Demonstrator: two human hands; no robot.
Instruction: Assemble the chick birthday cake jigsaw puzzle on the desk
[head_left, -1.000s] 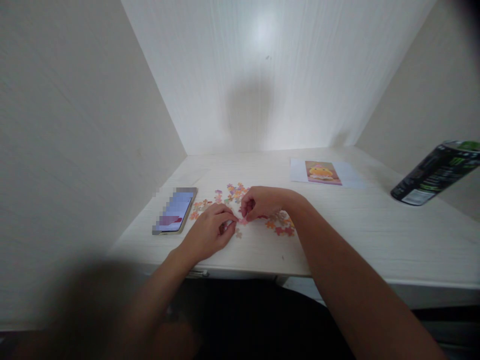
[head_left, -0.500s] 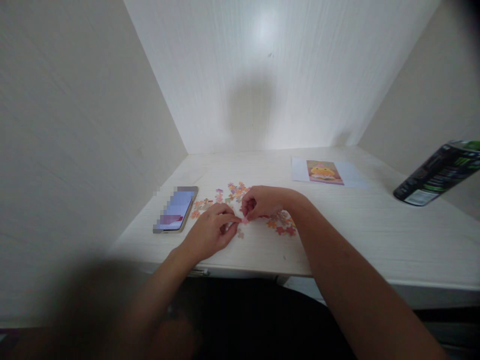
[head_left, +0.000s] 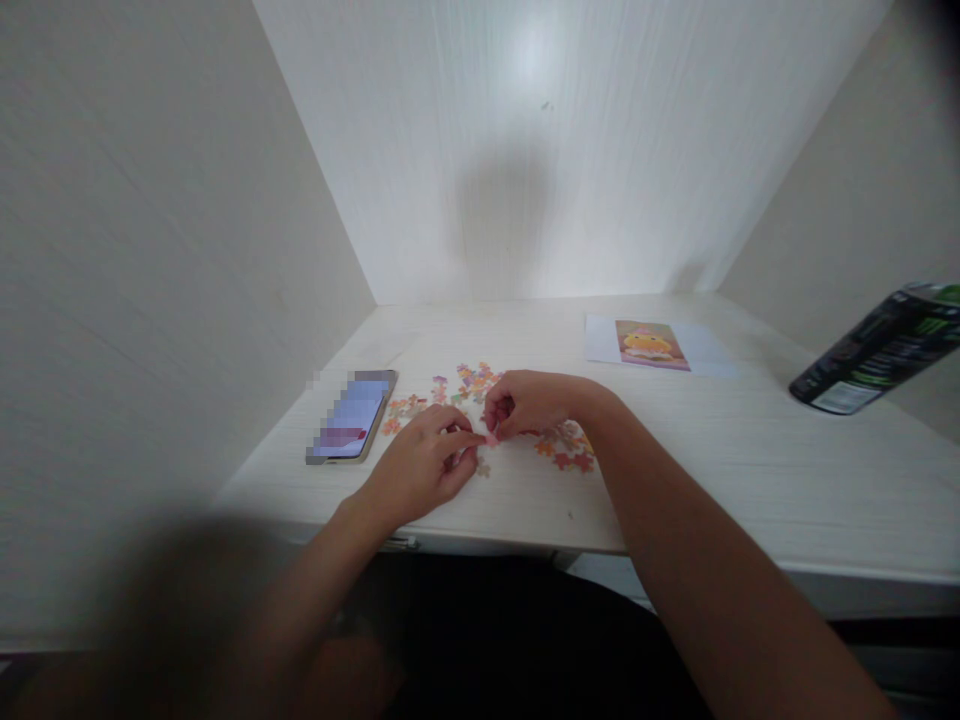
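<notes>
The back wall [head_left: 420,200] is pale and streaked, and on it lies a soft dark shadow. In front of it spreads the white desk [head_left: 705,480], with a side panel [head_left: 187,200] rising at its left. Below the near edge of the desk, dark cloth [head_left: 510,630] covers the person's lap.

On the far right part of the desk lies a sheet [head_left: 600,340], bearing a small print of a yellow figure. Near the middle, the two hands are close together. The right hand [head_left: 521,400] has its fingers curled, and its fingertips are pinching a pink piece. The left hand [head_left: 427,462] is bent, with its index fingertip touching the left side of this same piece; whether it also grips, I cannot tell. At the right stands a black can [head_left: 874,350], which looks slanted in this view. At the left lies a phone [head_left: 352,415], its screen lit and partly pixelated.

Small puzzle pieces [head_left: 566,448] are scattered around the hands: beyond them, at the left, and beside the right wrist. The pink piece [head_left: 492,439] is on the desk between the fingertips, and one pale piece [head_left: 484,467] lies just nearer to the person.
</notes>
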